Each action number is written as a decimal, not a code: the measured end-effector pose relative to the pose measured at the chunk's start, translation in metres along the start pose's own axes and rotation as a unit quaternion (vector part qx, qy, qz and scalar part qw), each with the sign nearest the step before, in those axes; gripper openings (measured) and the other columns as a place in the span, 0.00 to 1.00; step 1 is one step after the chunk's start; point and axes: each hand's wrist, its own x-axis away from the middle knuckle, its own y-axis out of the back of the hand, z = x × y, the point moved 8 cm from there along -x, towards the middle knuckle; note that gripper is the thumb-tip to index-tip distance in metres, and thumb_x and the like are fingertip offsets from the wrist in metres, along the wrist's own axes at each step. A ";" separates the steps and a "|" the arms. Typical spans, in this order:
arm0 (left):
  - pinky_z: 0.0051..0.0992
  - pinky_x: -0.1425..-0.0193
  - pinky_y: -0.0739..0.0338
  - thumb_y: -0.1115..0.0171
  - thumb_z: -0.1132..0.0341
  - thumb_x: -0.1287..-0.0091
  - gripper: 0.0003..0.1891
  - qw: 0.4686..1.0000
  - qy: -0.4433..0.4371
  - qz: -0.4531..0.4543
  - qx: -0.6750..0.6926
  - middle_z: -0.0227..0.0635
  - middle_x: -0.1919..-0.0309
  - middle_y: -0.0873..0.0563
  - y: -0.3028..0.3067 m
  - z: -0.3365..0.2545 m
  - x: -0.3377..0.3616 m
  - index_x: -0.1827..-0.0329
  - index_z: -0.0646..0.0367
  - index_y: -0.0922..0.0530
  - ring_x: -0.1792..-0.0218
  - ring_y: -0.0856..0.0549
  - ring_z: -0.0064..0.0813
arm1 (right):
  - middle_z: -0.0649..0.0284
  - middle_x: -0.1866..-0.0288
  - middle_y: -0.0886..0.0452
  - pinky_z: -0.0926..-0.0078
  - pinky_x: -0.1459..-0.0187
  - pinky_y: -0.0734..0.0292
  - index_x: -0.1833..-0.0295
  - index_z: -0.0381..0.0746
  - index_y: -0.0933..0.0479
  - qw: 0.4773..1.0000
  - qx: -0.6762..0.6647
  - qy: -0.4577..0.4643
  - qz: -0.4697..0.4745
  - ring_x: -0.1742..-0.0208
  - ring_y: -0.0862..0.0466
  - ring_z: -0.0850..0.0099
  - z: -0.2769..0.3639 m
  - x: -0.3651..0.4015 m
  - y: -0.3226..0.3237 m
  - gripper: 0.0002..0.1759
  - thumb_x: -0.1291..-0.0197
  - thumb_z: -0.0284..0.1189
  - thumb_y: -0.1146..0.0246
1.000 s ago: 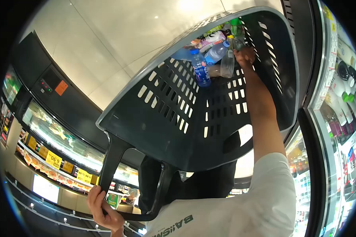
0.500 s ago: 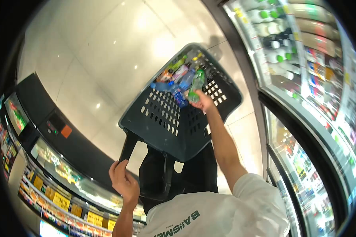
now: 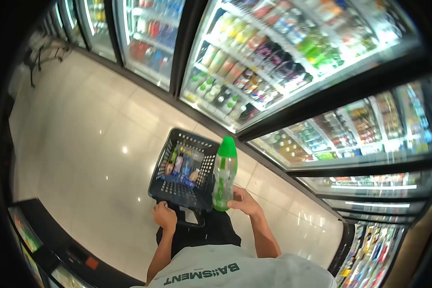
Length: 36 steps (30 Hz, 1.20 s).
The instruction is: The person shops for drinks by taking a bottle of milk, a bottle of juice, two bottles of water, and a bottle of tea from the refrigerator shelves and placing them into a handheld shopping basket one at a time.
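My right hand point(image 3: 245, 201) grips the lower end of a clear plastic bottle point(image 3: 224, 174) with a bright green cap and green label parts. The bottle stands nearly upright in my hand, raised in front of the basket's right side and hiding part of it. My left hand point(image 3: 164, 215) is closed at the near left corner of a dark grey shopping basket point(image 3: 184, 195), on its handle; the fingertips are partly hidden. Inside the basket lie several drinks, among them a pale blue bottle point(image 3: 186, 164) and a dark blue pack point(image 3: 179, 180).
Glass-doored drinks fridges point(image 3: 254, 62) line the far and right sides, full of bottles. Shiny tiled floor point(image 3: 96, 139) spreads to the left. A low black display case point(image 3: 57, 240) stands at the lower left, and a dark metal-legged object point(image 3: 45, 55) is at the far left.
My right hand has lifted the green bottle out of the basket and turned it upright, cap up. My view has swung toward the fridges. My left hand is now closer to the basket.
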 end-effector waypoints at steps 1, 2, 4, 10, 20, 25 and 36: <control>0.40 0.54 0.22 0.40 0.78 0.45 0.09 1.000 -0.019 -0.010 0.005 0.38 0.62 0.16 0.004 -0.002 0.002 0.62 0.59 0.18 0.48 0.22 0.43 | 0.61 0.43 0.23 0.73 0.43 0.27 0.34 0.37 0.31 0.999 -0.030 0.027 0.036 0.46 0.21 0.73 0.012 0.014 -0.015 0.36 0.47 0.34 0.28; 0.41 0.53 0.22 0.39 0.77 0.45 0.09 1.000 -0.008 0.007 -0.015 0.39 0.62 0.16 0.000 0.001 0.001 0.62 0.59 0.17 0.48 0.22 0.43 | 0.61 0.43 0.23 0.73 0.43 0.27 0.34 0.37 0.31 0.998 -0.028 0.047 0.032 0.46 0.21 0.73 0.017 0.022 -0.024 0.36 0.47 0.34 0.28; 0.41 0.53 0.22 0.37 0.73 0.45 0.08 0.999 0.008 0.035 -0.030 0.39 0.61 0.15 -0.007 0.008 0.000 0.63 0.57 0.16 0.47 0.22 0.44 | 0.60 0.42 0.23 0.71 0.41 0.28 0.34 0.37 0.31 0.995 -0.089 0.029 0.047 0.45 0.21 0.71 0.012 0.025 -0.049 0.36 0.47 0.36 0.27; 0.43 0.51 0.22 0.41 0.68 0.43 0.08 0.998 0.013 0.051 -0.040 0.41 0.63 0.14 -0.018 0.022 -0.003 0.63 0.54 0.15 0.49 0.21 0.44 | 0.58 0.46 0.21 0.66 0.42 0.26 0.40 0.36 0.30 0.992 -0.104 -0.062 -0.037 0.43 0.21 0.68 -0.092 0.022 -0.065 0.27 0.39 0.39 0.32; 0.45 0.46 0.25 0.44 0.63 0.37 0.13 0.982 -0.113 0.146 -0.042 0.47 0.59 0.14 -0.037 0.038 -0.010 0.59 0.61 0.15 0.50 0.22 0.52 | 0.59 0.42 0.22 0.66 0.37 0.33 0.36 0.37 0.29 0.995 -0.006 0.020 -0.094 0.40 0.24 0.68 -0.075 0.100 -0.019 0.31 0.44 0.35 0.29; 0.45 0.43 0.30 0.46 0.64 0.35 0.13 0.980 -0.191 0.032 -0.045 0.52 0.65 0.16 -0.025 0.031 0.015 0.66 0.67 0.17 0.56 0.21 0.52 | 0.60 0.40 0.23 0.66 0.35 0.35 0.35 0.38 0.29 0.992 -0.013 0.039 -0.123 0.39 0.25 0.68 -0.080 0.116 0.000 0.33 0.45 0.36 0.28; 0.45 0.36 0.39 0.51 0.62 0.31 0.17 0.962 -0.233 0.129 -0.057 0.50 0.62 0.16 -0.030 0.033 0.042 0.64 0.67 0.18 0.55 0.21 0.50 | 0.59 0.41 0.22 0.67 0.37 0.33 0.34 0.37 0.30 0.993 -0.005 0.014 -0.113 0.40 0.24 0.68 -0.105 0.137 0.003 0.35 0.45 0.38 0.29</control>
